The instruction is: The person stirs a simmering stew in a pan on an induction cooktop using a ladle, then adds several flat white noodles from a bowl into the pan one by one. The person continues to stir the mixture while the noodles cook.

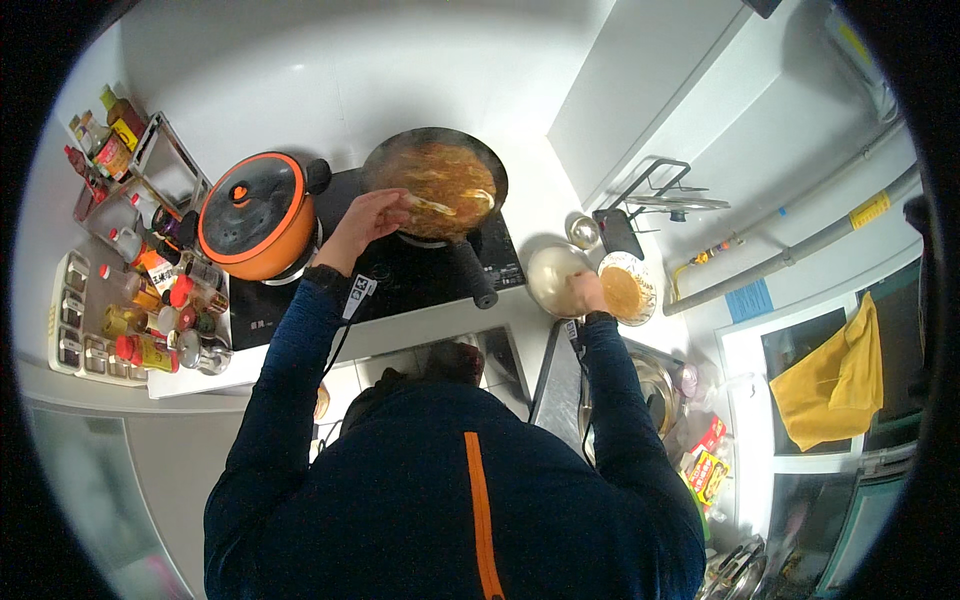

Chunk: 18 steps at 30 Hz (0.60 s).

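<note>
A dark frying pan [378,150] stands at the back of the black cooktop [395,290], full of reddish-brown bubbling liquid under some haze. Over its front-left side is my left hand [375,218], fingers pinched at one end of a pale, long strip of food [430,206]. Another pale piece [482,199] shows in the liquid on the right. My right hand [588,292] reaches down at the right side of a whitish round bowl [549,270]; its fingertips are too unclear to see what they grip. Beside that hand stands a patterned bowl [645,283] with tan liquid.
Left of the pan sits an orange pot [268,262] with its lid on. Seasoning bottles and jars [165,300] crowd the left counter. The pan handle [473,275] points toward me. A small metal bowl [581,232] and a black rack [640,205] stand at right, a sink [655,390] nearer.
</note>
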### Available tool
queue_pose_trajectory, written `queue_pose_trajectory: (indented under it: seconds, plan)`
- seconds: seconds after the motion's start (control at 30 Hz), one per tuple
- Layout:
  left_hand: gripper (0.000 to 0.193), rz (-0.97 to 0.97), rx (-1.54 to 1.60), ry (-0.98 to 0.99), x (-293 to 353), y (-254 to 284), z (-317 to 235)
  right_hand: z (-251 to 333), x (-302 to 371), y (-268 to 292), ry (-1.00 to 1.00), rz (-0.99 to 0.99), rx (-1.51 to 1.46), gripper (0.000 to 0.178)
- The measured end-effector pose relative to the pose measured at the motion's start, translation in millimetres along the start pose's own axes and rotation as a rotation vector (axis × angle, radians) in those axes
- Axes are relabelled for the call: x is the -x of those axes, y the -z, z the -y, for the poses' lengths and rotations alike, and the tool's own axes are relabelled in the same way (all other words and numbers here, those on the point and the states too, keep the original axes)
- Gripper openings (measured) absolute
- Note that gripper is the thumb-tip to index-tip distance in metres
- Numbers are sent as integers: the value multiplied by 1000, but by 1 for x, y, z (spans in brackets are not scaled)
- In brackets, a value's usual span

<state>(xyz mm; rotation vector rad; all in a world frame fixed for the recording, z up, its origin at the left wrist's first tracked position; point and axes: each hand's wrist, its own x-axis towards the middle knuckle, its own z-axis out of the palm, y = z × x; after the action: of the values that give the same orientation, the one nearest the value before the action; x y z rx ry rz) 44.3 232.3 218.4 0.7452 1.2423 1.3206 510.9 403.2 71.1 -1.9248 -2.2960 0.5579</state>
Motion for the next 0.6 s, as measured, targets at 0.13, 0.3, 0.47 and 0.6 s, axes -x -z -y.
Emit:
queue_pose_trajectory:
  seconds: [0.13, 0.3, 0.47, 0.6]
  plan:
    - [32, 35, -201, -189, -1, -13, -1, -3, -11, 21, -222, 99, -708, 19]
    - [28, 182, 78, -94, -7, -38, -5, 81, -10, 75, 29, 45, -1078, 21]
    - [31, 202, -1, -42, -26, -74, -14, 187, 2, 114, 336, 229, -1282, 29]
    - [38, 277, 140, -131, -26, -85, -12, 257, 16, 120, 471, 429, -1422, 26]
